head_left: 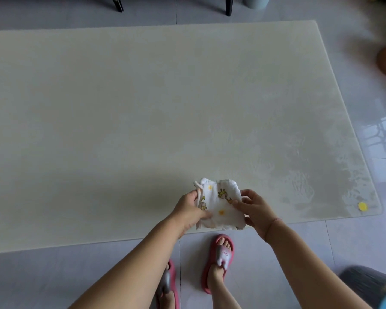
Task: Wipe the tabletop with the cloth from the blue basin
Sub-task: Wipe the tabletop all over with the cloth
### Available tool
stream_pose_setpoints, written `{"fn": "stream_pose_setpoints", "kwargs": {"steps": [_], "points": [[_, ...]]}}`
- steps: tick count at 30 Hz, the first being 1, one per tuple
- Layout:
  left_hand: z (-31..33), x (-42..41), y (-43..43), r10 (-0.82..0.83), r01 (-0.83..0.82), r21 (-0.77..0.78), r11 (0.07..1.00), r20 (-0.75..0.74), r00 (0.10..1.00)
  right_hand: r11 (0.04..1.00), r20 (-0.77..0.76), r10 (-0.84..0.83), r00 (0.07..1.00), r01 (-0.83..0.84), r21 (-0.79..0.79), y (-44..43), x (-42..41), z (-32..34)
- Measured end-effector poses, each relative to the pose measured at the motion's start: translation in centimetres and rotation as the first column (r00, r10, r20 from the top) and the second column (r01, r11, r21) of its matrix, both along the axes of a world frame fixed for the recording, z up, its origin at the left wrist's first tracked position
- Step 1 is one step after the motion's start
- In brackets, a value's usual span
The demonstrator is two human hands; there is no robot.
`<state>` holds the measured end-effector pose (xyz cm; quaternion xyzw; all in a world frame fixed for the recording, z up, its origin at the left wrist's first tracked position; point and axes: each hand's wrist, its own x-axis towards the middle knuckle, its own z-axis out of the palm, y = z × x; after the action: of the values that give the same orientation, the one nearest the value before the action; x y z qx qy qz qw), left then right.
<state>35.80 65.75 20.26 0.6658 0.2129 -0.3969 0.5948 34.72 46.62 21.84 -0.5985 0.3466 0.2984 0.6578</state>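
I pinch the cloth point(221, 205) at nine and three, left hand point(188, 210), right hand point(255, 208); limp, light, probably damp; edge holds suit.

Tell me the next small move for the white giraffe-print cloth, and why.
Probably lower the white giraffe-print cloth flat onto the pale glossy tabletop and press it with one hand. The left hand and right hand hold it between them at the near edge, and wipe streaks show only on the right part.
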Motion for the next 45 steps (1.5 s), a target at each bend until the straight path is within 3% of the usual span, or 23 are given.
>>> {"fn": "stream_pose_setpoints", "kwargs": {"steps": [4,8,9,11,13,15,18,20,24,26,27,30,31,32,33,35,38,39,40,41,43,45], "points": [[-1.1,-0.9,-0.3,-0.2,0.199,0.035,0.979,0.051,0.978,0.963,0.066,0.229,0.971,-0.216,-0.163,-0.2,-0.6,-0.5],[-1.9,-1.7,-1.1,-0.325,0.282,0.207,0.937,0.213,0.922,0.883,0.08,0.282,0.956,-0.226,-0.411,-0.3,-1.3,-1.4],[-2.1,-1.8,-1.1,-0.359,0.282,0.295,0.913,0.253,0.898,0.829,0.064,0.307,0.95,-0.234,-0.508,-0.3,-1.5,-1.6],[-2.4,-1.9,-0.7,-0.463,0.261,0.515,0.817,0.314,0.829,0.625,0.025,0.39,0.92,-0.245,-0.742,-0.2,-2.2,-2.0],[-2.6,-1.9,0.1,-0.603,0.194,0.745,0.638,0.327,0.727,0.418,0.052,0.494,0.868,-0.185,-0.889,0.5,-3.0,-2.5],[-3.2,-1.6,0.7,-0.691,0.064,0.87,0.489,0.342,0.637,0.328,0.08,0.612,0.787,-0.16,-0.931,2.0,-3.3,-2.9],[-4.5,-1.0,1.3,-0.748,-0.056,0.881,0.469,0.43,0.506,0.152,-0.023,0.812,0.583,-0.25,-0.956,4.5,-3.6,-4.3],[-5.4,-0.2,1.5,-0.782,-0.056,0.886,0.46,0.434,0.446,0.094,-0.095,0.853,0.513,-0.331,-0.939,5.1,-3.3,-5.8],[-6.8,2.5,1.4,-0.767,-0.059,0.893,0.446,0.415,0.49,0.094,-0.17,0.76,0.627,-0.365,-0.926,6.0,-3.1,-8.7],[-7.8,3.7,1.5,-0.727,-0.083,0.893,0.443,0.411,0.55,0.108,-0.113,0.78,0.615,-0.311,-0.944,7.7,-4.1,-8.9],[-8.2,4.1,1.7,-0.708,-0.092,0.892,0.443,0.411,0.575,0.105,-0.072,0.839,0.539,-0.29,-0.951,8.5,-5.0,-8.9],[-9.5,4.1,2.0,-0.71,-0.096,0.899,0.426,0.398,0.581,-0.015,-0.059,0.982,0.177,-0.239,-0.971,6.1,-5.9,-9.2],[-9.7,4.0,2.0,-0.715,-0.099,0.903,0.418,0.395,0.577,-0.032,-0.058,0.991,0.12,-0.211,-0.977,4.1,-5.0,-9.4],[-9.8,4.0,2.0,-0.716,-0.103,0.905,0.412,0.392,0.577,-0.04,-0.062,0.99,0.123,-0.178,-0.983,2.0,-4.1,-9.5],[-9.9,4.0,2.0,-0.715,-0.105,0.907,0.408,0.389,0.581,-0.041,-0.071,0.979,0.193,-0.16,-0.986,0.0,-3.2,-9.5],[-9.9,4.0,1.8,-0.714,-0.111,0.91,0.398,0.384,0.585,-0.021,-0.095,0.895,0.436,-0.173,-0.985,-3.2,-1.4,-9.5],[-9.9,4.0,1.8,-0.71,-0.113,0.911,0.396,0.382,0.591,0.113,-0.091,0.61,0.787,-0.2,-0.973,-1.2,-0.8,-9.9],[-9.9,4.0,1.8,-0.707,-0.112,0.91,0.4,0.384,0.594,0.144,-0.093,0.543,0.834,-0.202,-0.969,1.1,-1.2,-10.0],[-9.9,4.0,1.9,-0.708,-0.108,0.91,0.401,0.382,0.594,0.161,-0.082,0.562,0.823,-0.206,-0.965,3.7,-2.0,-10.0],[-9.8,3.9,1.9,-0.708,-0.103,0.911,0.4,0.379,0.596,0.15,-0.064,0.657,0.752,-0.213,-0.965,6.0,-3.2,-9.9],[-9.8,3.8,1.9,-0.708,-0.101,0.911,0.401,0.378,0.597,0.079,-0.036,0.877,0.479,-0.217,-0.973,8.0,-5.4,-9.8],[-9.7,3.8,1.9,-0.707,-0.109,0.911,0.398,0.38,0.596,0.024,-0.018,0.974,0.227,-0.18,-0.983,5.0,-4.7,-9.9]]}}
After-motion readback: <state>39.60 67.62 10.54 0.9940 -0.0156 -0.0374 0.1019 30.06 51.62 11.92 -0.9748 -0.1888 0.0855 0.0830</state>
